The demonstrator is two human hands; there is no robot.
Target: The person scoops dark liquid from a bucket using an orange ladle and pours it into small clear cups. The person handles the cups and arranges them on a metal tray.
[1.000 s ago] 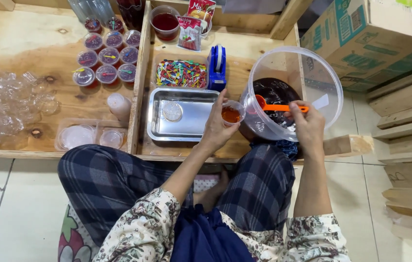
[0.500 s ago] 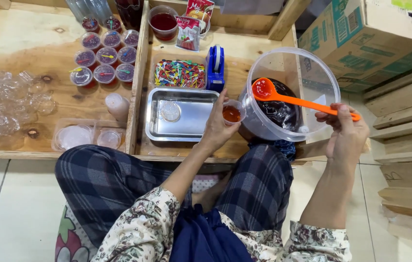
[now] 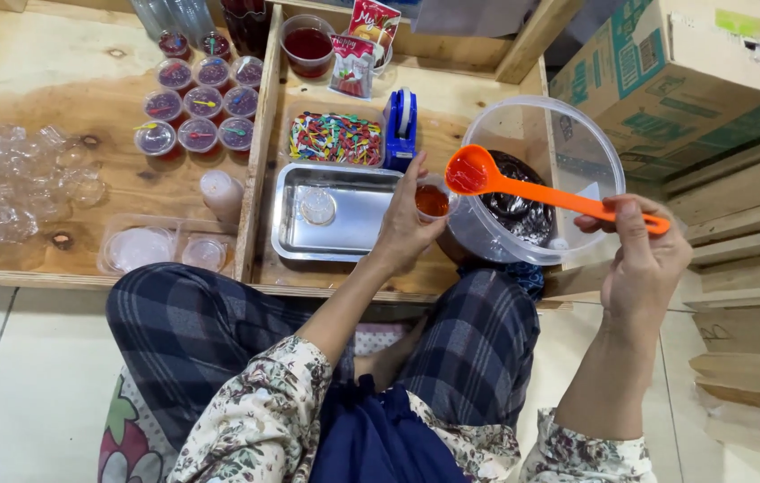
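My left hand (image 3: pixel 405 224) grips a small clear cup (image 3: pixel 432 200) holding reddish liquid, just right of a steel tray (image 3: pixel 342 234). My right hand (image 3: pixel 641 259) holds the handle of an orange ladle (image 3: pixel 523 185); its bowl hovers above the cup, at the rim of a large clear plastic tub (image 3: pixel 577 152) with dark jelly (image 3: pixel 514 201) inside. A round lid (image 3: pixel 317 206) lies in the steel tray.
Several filled, lidded cups (image 3: pixel 197 103) stand on the wooden board, with empty clear cups (image 3: pixel 13 183) to their left. A box of coloured small spoons (image 3: pixel 335 137), a blue tape dispenser (image 3: pixel 401 125), a red-liquid container (image 3: pixel 308 42) and a cardboard box (image 3: pixel 675 72) surround the area.
My right hand lifted the ladle out of the tub and swung its bowl left over the cup. My left hand has kept the cup in place.
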